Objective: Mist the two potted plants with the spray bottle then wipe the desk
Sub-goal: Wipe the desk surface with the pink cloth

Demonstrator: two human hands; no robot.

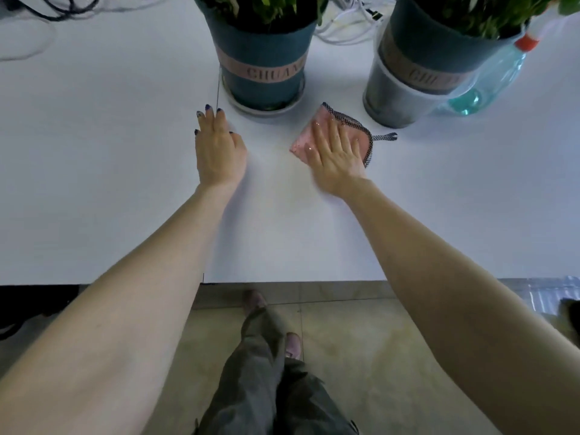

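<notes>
Two teal potted plants stand at the back of the white desk: the left pot on a saucer, the right pot in a grey outer pot. A clear spray bottle with blue liquid and an orange collar leans just right of the right pot. A pink cloth with a dark patterned edge lies flat between the pots. My right hand presses flat on it, fingers spread. My left hand rests palm down on the bare desk, just left of the left pot.
Dark cables lie at the back left and white cables between the pots. The desk's front edge runs across the middle of the view, with tiled floor, legs and shoes below it.
</notes>
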